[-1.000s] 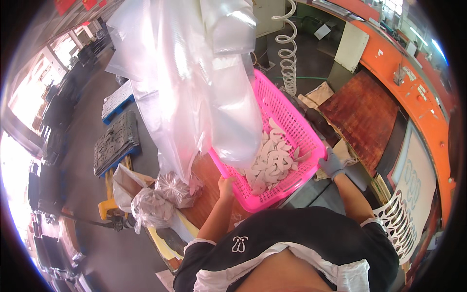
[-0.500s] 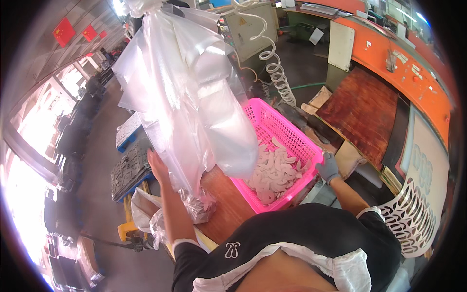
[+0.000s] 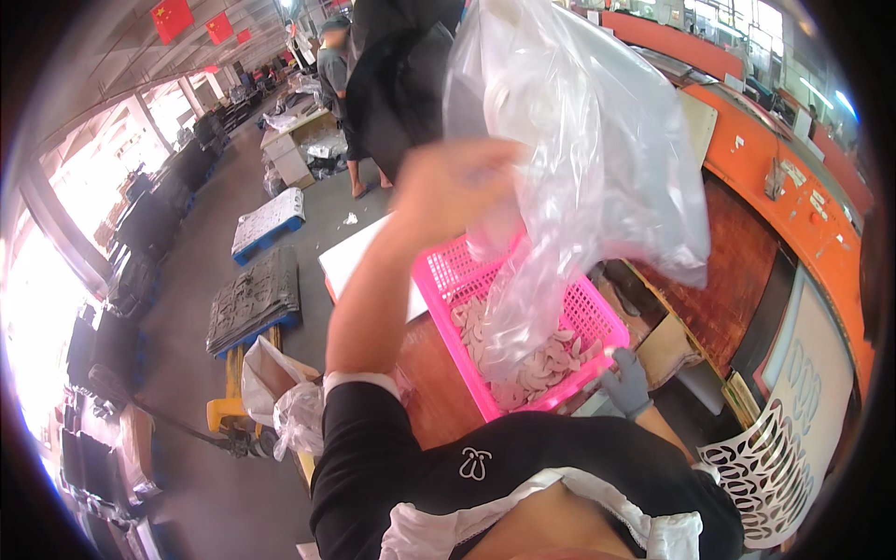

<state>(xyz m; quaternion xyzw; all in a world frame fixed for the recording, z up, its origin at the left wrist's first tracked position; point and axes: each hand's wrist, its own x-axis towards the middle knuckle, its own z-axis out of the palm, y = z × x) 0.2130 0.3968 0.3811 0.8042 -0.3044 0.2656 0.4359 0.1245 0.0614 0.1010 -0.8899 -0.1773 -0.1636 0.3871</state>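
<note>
My left hand [image 3: 457,187] is raised at the left side of a large clear plastic bag [image 3: 579,140]; motion smears its fingers, so its grip is unclear. The bag hangs over a pink slotted plastic basket [image 3: 597,322] and its lower end droops into it. Pale curved cut pieces [image 3: 537,369] lie loose inside the basket. Beside the basket's near right rim is my right hand [image 3: 625,383] in a grey glove, fingers curled. A pale spot shows at its fingertips; whether they grip the rim or a small piece is not visible.
The basket stands on a reddish-brown board [image 3: 439,383]. Left on the floor are stacked dark sheets [image 3: 254,299] and a yellow pallet jack [image 3: 224,411]. An orange machine [image 3: 784,177] and a punched white sheet [image 3: 765,467] are at right. A person [image 3: 334,75] stands beyond a large black shape [image 3: 397,93].
The plastic bag has swung right, its end now draping into the basket. My left hand has risen from beside the bag to its upper part. My right hand has shifted nearer along the rim.
</note>
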